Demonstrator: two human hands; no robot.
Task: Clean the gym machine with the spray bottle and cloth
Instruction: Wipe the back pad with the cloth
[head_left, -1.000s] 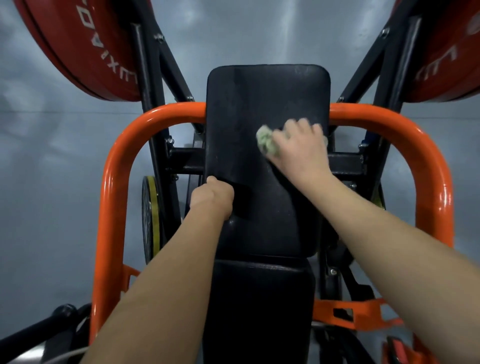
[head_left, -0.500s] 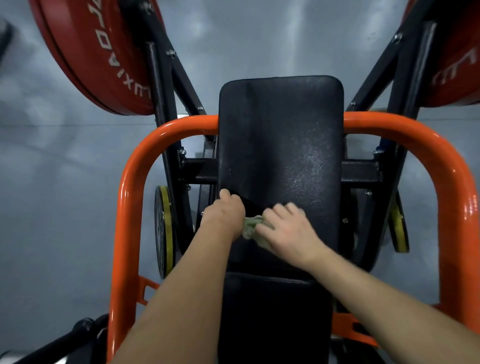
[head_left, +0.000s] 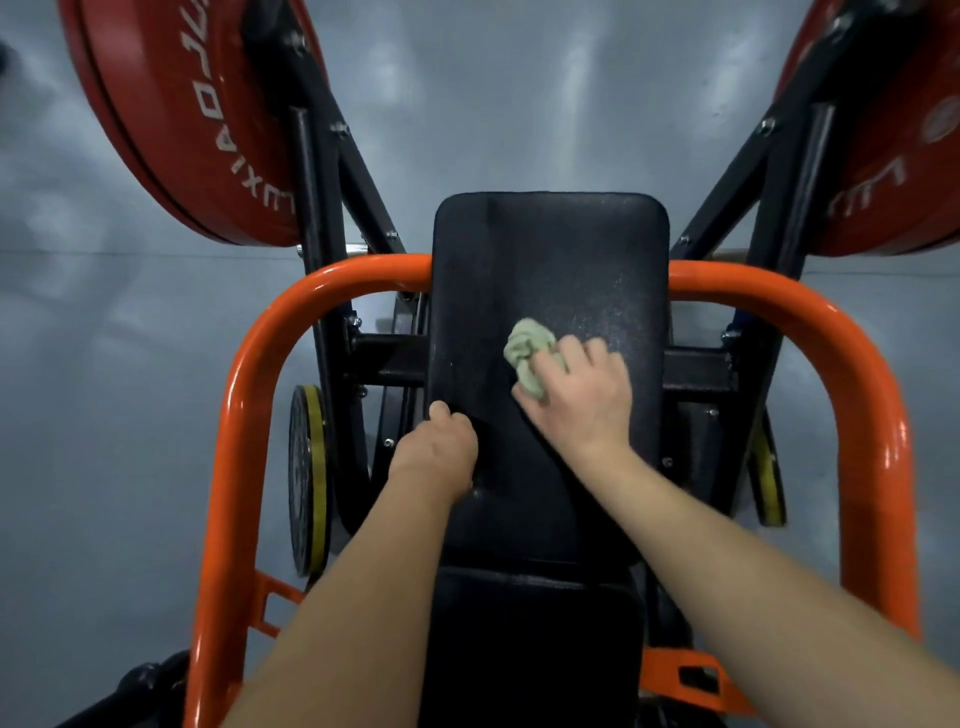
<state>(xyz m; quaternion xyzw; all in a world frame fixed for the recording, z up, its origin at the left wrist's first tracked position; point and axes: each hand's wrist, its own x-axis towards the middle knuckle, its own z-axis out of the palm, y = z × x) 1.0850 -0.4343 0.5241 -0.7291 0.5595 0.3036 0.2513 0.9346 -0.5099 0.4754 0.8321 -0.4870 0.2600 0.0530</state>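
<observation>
I see dim, cool light from overhead, pale reflections smeared on the grey floor (head_left: 519, 104), glare streaks along the orange frame (head_left: 234, 410), faint speckled sheen on the black pad (head_left: 550, 249), my wide lens bowing the red plates (head_left: 171, 130) at the corners, overall softness
</observation>
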